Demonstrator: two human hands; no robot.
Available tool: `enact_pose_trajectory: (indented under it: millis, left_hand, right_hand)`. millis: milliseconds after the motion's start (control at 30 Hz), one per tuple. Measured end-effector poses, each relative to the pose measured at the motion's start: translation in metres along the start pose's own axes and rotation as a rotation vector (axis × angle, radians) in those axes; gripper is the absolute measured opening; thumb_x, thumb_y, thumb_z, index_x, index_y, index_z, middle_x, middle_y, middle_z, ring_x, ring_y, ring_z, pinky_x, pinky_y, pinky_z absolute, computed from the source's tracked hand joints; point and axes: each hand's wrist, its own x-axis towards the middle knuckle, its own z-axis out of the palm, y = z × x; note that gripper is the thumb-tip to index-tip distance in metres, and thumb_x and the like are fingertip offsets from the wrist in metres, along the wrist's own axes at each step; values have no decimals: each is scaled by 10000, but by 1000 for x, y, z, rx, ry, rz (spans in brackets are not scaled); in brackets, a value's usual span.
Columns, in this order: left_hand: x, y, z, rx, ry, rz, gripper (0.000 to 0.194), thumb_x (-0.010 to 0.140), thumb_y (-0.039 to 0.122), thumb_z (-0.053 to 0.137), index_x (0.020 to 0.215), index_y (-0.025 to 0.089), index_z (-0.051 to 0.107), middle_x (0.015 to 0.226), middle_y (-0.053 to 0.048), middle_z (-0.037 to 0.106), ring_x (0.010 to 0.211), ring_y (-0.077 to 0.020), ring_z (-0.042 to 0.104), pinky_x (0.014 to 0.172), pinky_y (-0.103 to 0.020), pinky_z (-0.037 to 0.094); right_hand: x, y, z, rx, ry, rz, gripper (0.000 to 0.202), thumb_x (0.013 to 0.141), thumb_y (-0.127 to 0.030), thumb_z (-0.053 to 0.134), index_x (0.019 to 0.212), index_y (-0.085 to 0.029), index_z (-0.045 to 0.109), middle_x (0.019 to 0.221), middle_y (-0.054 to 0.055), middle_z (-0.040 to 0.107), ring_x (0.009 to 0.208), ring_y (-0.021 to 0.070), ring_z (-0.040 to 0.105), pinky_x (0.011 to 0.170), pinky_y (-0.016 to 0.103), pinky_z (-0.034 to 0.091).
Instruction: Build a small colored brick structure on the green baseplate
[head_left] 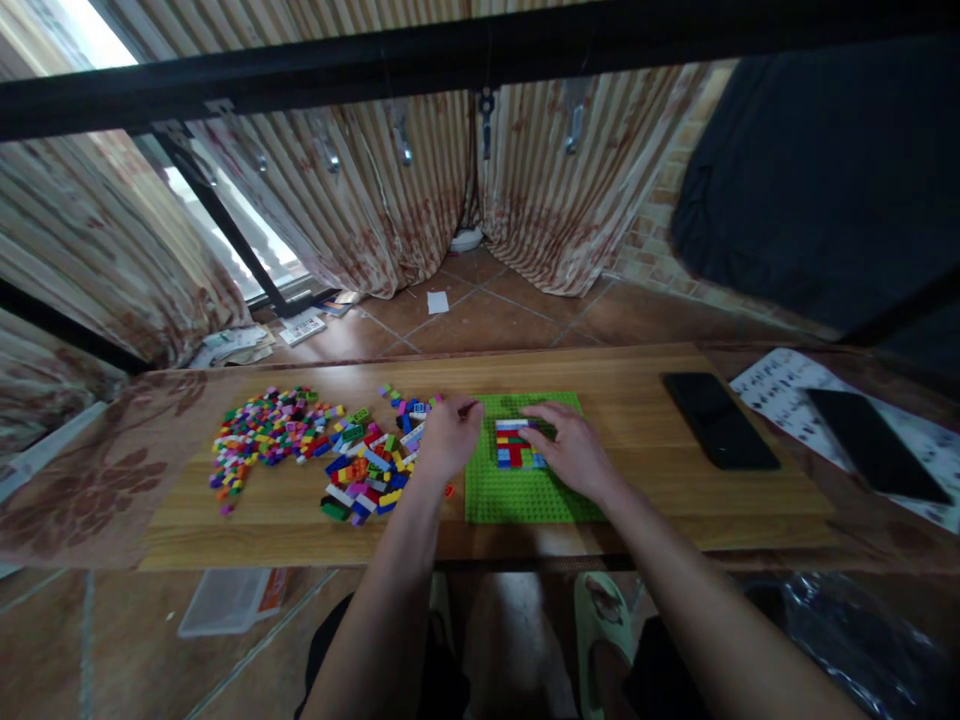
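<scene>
A green studded baseplate (487, 500) lies on the low wooden table. On it sits a block of toy bricks (514, 450) in red, white, blue and yellow rows. My right hand (574, 450) reaches over the right side of this block, thumb and fingers apart. Its thumb tip is at the bricks, and the hand covers part of them. At the plate's left edge, my left hand (450, 440) is closed, fingertips curled together; whatever they may hold is hidden. Beside that hand spreads a pile of larger loose bricks (364, 465), partly behind the wrist.
A heap of small colourful bricks (270, 430) covers the table's left part. A black phone (720, 420) lies to the right, near a printed sheet (787, 375) with another dark flat device (877, 445) on it. A dark bar (450, 65) crosses above. A clear plastic box (225, 600) sits below.
</scene>
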Motion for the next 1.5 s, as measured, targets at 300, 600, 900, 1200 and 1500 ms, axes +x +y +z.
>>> enact_pose_trajectory:
  millis: [300,600,900,1200,1500]
  left_hand:
    - [2,-22,-44,-219,266,-82,258,795,356,534,710,144,655,597,17,590,590,-118,550,543,-200,400]
    - [-20,-30,-92,-398,491,-201,297,715,378,633,851,121,693,692,-14,660,571,-109,581,539,-203,448]
    - [-41,-64,-125,-35,404,-278,252,721,318,596,802,114,720,633,-26,667,565,-131,571,508,-209,403]
    - [-50,-60,-124,355,5,-349,387,662,64,559,994,166,730,845,-44,719,712,-152,633,638,-217,453]
    - [-48,-62,-106,483,-78,-281,383,667,16,534,931,200,741,999,-70,707,968,-205,637,876,-270,461]
  right_hand:
    - [-19,-54,11,56,18,-318,178,908,-266,536,1013,-238,676,976,54,688,955,219,575,873,386,448]
    - [-34,-93,54,-211,-295,-355,196,877,-256,594,1057,-206,653,950,62,671,928,253,525,833,399,416]
    - [-24,-92,71,-276,-261,-348,140,922,-257,532,967,-203,653,901,70,653,877,241,528,781,371,397]
    - [-18,-88,83,-197,-130,-327,118,911,-274,558,945,-208,650,906,47,657,879,225,544,819,359,407]
    - [-24,-83,76,-303,-152,-240,192,921,-152,477,1023,-174,638,957,84,660,927,237,566,848,362,441]
